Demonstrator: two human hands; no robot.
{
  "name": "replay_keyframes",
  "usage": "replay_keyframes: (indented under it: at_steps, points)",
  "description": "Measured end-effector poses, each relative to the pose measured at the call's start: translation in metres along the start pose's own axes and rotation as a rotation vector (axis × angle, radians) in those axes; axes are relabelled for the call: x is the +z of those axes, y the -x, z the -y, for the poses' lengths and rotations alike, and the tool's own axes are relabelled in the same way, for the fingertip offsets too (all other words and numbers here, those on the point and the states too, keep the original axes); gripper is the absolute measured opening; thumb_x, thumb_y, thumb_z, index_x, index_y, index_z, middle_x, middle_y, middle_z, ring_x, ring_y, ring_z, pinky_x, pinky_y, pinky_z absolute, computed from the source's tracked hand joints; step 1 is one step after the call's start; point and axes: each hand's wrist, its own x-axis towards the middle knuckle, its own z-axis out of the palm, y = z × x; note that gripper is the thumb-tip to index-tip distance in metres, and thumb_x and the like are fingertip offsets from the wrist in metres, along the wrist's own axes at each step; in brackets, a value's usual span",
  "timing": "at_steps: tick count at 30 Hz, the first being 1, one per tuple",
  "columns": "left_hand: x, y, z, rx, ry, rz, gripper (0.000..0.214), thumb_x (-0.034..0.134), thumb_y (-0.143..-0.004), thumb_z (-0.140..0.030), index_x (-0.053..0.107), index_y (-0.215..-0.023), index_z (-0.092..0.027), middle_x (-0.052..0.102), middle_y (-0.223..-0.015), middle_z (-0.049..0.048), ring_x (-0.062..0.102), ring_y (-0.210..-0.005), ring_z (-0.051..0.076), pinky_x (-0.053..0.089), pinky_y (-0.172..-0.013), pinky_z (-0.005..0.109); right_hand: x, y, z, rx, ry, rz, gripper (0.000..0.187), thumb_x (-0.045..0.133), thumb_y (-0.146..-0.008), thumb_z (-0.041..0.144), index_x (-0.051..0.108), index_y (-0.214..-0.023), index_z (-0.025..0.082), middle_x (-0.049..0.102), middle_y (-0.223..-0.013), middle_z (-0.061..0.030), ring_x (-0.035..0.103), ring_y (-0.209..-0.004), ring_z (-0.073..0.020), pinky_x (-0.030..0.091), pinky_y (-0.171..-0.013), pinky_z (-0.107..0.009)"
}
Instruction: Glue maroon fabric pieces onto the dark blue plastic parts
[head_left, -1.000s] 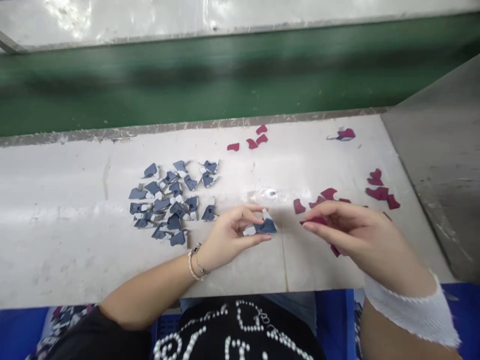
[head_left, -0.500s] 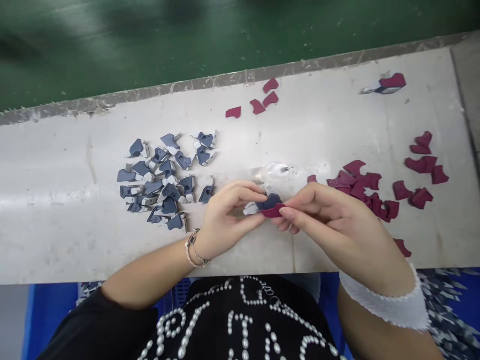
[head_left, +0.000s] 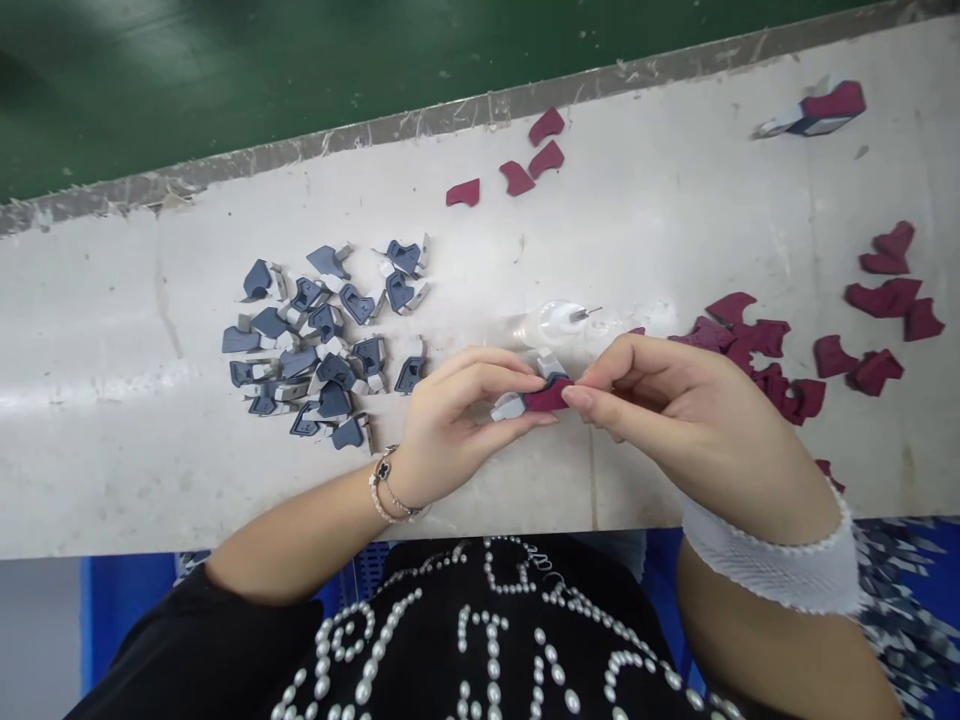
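Note:
My left hand [head_left: 450, 420] is closed round a small blue-grey and white plastic part [head_left: 508, 406], thumb below and fingers above. A maroon piece [head_left: 546, 397] lies against this part's near face, covering most of the blue. At its right end, my right hand [head_left: 675, 405] pinches the maroon piece between thumb and forefinger. Just beyond the hands lies a clear bottle with a needle tip [head_left: 559, 320]. Whether the two pieces are fixed together cannot be made out.
To the left is a group of blue-grey and white parts [head_left: 334, 370]. Maroon pieces [head_left: 757, 345] are heaped on the right, and several maroon pieces [head_left: 517, 178] lie farther back. A maroon-topped part [head_left: 832, 105] sits at the far right. Blue bins [head_left: 131, 595] are below the table's front edge.
The held part has tilted so that more of the maroon face shows, now sitting over the blue. Both hands stay close together. The camera view has shifted slightly.

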Motion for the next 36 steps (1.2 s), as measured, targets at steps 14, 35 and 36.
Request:
replay_keyframes:
  at_steps: [14, 35, 36]
  points:
    - [-0.003, -0.005, -0.002, 0.123, 0.060, 0.054, 0.035, 0.086, -0.069, -0.014, 0.070, -0.100, -0.019, 0.073, -0.096, 0.0042, 0.071, -0.090, 0.014, 0.063, -0.082, 0.027, -0.006, -0.001, -0.003, -0.033, -0.073, 0.220, 0.014, 0.062, -0.094, 0.038, 0.067, -0.095, 0.024, 0.064, -0.090, 0.0032, 0.058, -0.083, -0.0048, 0.048, -0.071, -0.011]
    - [-0.006, -0.003, -0.004, 0.134, 0.012, 0.006, 0.034, 0.084, -0.073, -0.024, 0.072, -0.105, -0.026, 0.076, -0.097, 0.0014, 0.073, -0.089, 0.015, 0.065, -0.079, 0.029, 0.005, 0.010, 0.003, -0.185, 0.136, 0.088, 0.020, 0.053, -0.099, 0.039, 0.061, -0.104, 0.021, 0.064, -0.091, 0.0004, 0.059, -0.081, -0.0086, 0.049, -0.069, -0.019]
    - [-0.007, -0.003, -0.004, 0.122, 0.034, 0.000, 0.035, 0.085, -0.072, -0.023, 0.072, -0.105, -0.026, 0.076, -0.098, 0.0014, 0.073, -0.090, 0.015, 0.065, -0.079, 0.029, 0.005, 0.012, 0.003, -0.188, 0.136, 0.103, 0.022, 0.053, -0.099, 0.038, 0.060, -0.111, 0.021, 0.064, -0.095, -0.0001, 0.060, -0.084, -0.0091, 0.050, -0.072, -0.019]
